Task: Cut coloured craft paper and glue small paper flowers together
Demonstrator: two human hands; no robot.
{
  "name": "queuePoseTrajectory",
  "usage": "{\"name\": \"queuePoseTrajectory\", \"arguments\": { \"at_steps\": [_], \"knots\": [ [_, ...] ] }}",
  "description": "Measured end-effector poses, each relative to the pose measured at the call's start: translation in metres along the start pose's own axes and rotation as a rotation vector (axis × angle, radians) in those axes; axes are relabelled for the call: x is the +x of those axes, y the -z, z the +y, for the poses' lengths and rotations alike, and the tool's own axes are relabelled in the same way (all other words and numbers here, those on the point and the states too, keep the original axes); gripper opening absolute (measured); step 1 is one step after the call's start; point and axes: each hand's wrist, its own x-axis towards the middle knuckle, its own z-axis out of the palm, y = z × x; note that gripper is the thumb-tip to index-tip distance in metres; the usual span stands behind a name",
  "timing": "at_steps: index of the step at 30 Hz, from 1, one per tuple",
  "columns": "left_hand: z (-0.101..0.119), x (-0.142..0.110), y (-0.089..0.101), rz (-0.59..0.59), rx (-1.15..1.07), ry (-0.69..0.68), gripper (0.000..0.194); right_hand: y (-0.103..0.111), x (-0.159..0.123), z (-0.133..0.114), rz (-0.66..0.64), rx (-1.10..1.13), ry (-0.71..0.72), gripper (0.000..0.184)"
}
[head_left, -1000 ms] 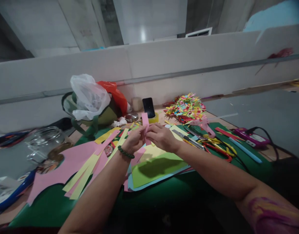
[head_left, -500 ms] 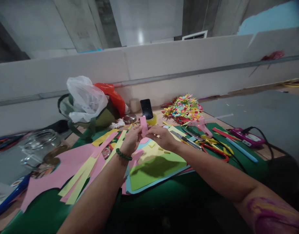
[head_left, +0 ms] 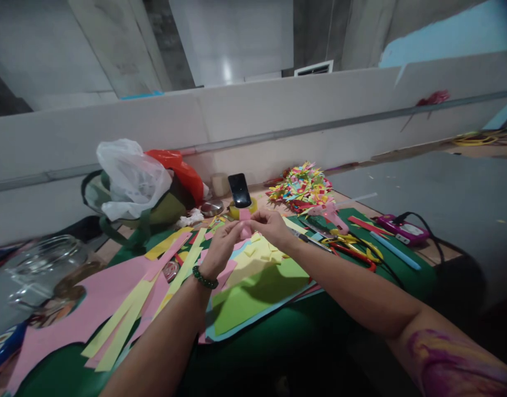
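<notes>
A small pink strip (head_left: 245, 214) is pinched between the fingertips of both hands, above the stacked sheets. My left hand (head_left: 226, 240), with a green bead bracelet at the wrist, grips it from the left. From the right, my right hand (head_left: 270, 227) closes on the same strip with thumb and forefinger. Below them lie small pale yellow pieces (head_left: 259, 251) on a bright green sheet (head_left: 253, 298), with light blue and pink sheets underneath. Whether the strip is paper or felt I cannot tell.
Long yellow and pink strips (head_left: 129, 317) lie left. A glue gun (head_left: 330, 215), yellow-handled scissors (head_left: 361, 246) and a cutter knife (head_left: 313, 241) lie right. Behind stand a phone (head_left: 239, 190), a heap of colourful pieces (head_left: 301, 187) and a bag (head_left: 162, 207). A glass jar (head_left: 47, 264) stands far left.
The pink strip has come down from upright and is held lower, its upper end shorter in view. My fingertips are closer together. The whole view has shifted slightly.
</notes>
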Motion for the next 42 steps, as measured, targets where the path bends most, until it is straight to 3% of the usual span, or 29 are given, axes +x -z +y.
{"name": "queuePoseTrajectory", "arguments": {
  "at_steps": [4, 12, 28, 37, 42],
  "knots": [
    [-0.002, 0.001, 0.000, 0.006, 0.086, -0.113, 0.034, 0.000, 0.000, -0.001, 0.018, 0.011, -0.005, 0.026],
    [-0.005, 0.002, 0.002, -0.028, 0.214, -0.183, 0.031, 0.001, 0.003, -0.002, 0.056, 0.118, 0.030, 0.035],
    [-0.001, 0.000, 0.001, -0.021, 0.287, -0.202, 0.038, 0.003, 0.003, 0.003, 0.070, 0.105, 0.076, 0.030],
    [0.008, -0.002, 0.001, 0.003, 0.265, -0.189, 0.023, 0.000, -0.007, -0.010, 0.056, -0.093, 0.208, 0.021],
    [0.013, -0.002, 0.004, 0.128, 0.086, -0.172, 0.028, 0.000, -0.009, -0.010, -0.052, -0.128, 0.090, 0.044]
  ]
}}
